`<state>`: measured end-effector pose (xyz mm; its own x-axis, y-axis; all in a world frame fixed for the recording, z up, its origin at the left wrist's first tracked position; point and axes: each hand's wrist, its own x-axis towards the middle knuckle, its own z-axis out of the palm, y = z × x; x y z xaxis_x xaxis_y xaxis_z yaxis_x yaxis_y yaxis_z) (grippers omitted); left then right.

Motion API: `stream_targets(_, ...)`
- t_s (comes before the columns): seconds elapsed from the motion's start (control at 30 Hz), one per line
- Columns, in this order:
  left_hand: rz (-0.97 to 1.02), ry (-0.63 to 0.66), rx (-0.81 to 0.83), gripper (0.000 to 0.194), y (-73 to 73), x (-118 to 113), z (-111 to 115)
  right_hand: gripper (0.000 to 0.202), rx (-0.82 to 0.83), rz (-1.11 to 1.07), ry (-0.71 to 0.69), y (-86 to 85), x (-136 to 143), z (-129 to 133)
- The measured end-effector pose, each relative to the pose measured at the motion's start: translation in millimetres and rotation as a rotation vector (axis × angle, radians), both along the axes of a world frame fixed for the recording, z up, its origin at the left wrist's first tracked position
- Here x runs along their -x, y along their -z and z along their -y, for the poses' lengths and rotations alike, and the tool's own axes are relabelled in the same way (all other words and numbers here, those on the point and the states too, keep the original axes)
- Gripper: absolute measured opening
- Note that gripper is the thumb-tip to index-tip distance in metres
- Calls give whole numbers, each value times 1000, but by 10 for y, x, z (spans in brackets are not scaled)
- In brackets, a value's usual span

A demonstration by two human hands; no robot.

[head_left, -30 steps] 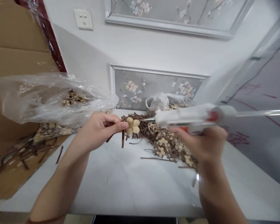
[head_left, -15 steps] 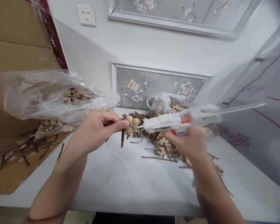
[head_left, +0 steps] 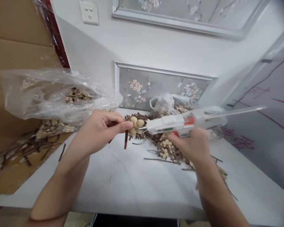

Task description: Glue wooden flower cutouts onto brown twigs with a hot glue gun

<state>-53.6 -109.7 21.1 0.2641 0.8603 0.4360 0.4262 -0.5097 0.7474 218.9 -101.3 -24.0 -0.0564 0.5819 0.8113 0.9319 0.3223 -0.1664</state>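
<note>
Between thumb and fingers, my left hand (head_left: 106, 126) pinches a small beige flower-shaped piece (head_left: 139, 123) with rounded petals. A brown strip (head_left: 126, 139) hangs down beside it, just under my fingertips. My right hand (head_left: 194, 142) is wrapped around the handle of a white glue gun (head_left: 167, 123) with orange parts. Its metal nozzle points left and meets the middle of the flower, or comes very close to it. A clear glue stick (head_left: 236, 112) juts from the back of the gun. My right fingers are partly hidden and blurred.
A pile of brown strips and beige flowers (head_left: 167, 148) lies behind and below the gun on the white table (head_left: 132, 186). Plastic bags of pieces stand at the left (head_left: 59, 101) and back right (head_left: 168, 102). Cardboard (head_left: 16, 176) with more strips is at left; a framed floral panel (head_left: 161, 86) backs the table.
The view has shifted slightly. Both hands keep their grips, and the nozzle stays at the flower's middle with hardly any movement.
</note>
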Motion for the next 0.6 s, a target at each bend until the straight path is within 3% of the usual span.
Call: stream_targets(0.6,10,23,1,29,20,18,-29,42,20,-31,10,8,-11,-8)
